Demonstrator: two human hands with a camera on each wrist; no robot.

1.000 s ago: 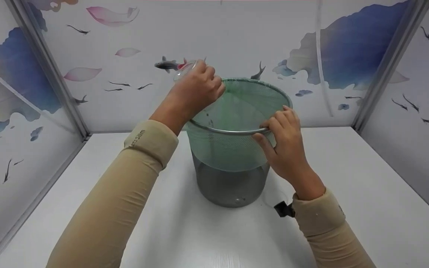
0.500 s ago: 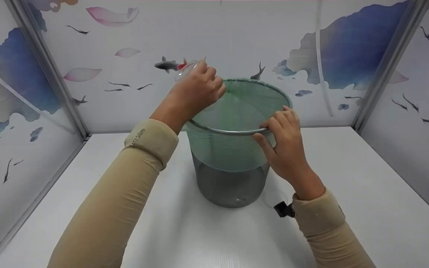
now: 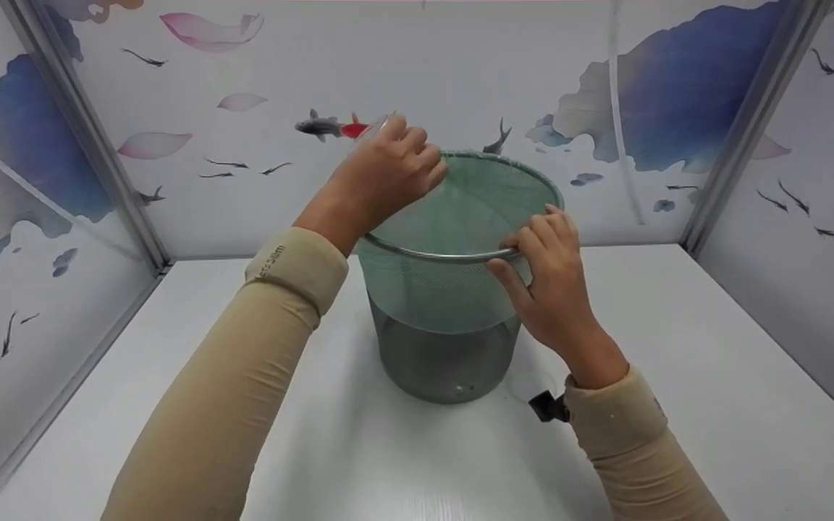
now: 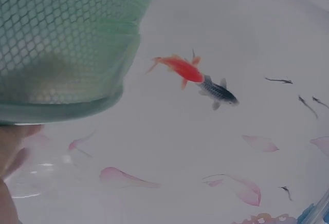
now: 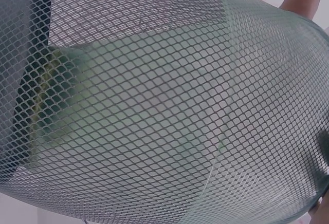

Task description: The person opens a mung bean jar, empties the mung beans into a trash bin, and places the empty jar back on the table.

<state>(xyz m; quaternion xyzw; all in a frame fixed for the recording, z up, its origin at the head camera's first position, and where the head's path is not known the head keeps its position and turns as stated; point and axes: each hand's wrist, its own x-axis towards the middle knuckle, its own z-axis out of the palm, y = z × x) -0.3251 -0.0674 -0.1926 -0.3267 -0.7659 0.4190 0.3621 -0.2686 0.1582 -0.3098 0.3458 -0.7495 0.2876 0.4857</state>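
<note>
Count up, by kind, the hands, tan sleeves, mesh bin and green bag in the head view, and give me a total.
Hands: 2
Tan sleeves: 2
Mesh bin: 1
Green bag: 1
Total: 6

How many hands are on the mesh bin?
2. The left hand is at the left side of the mesh bin's rim; the right hand grips its front right. No others show.
</note>
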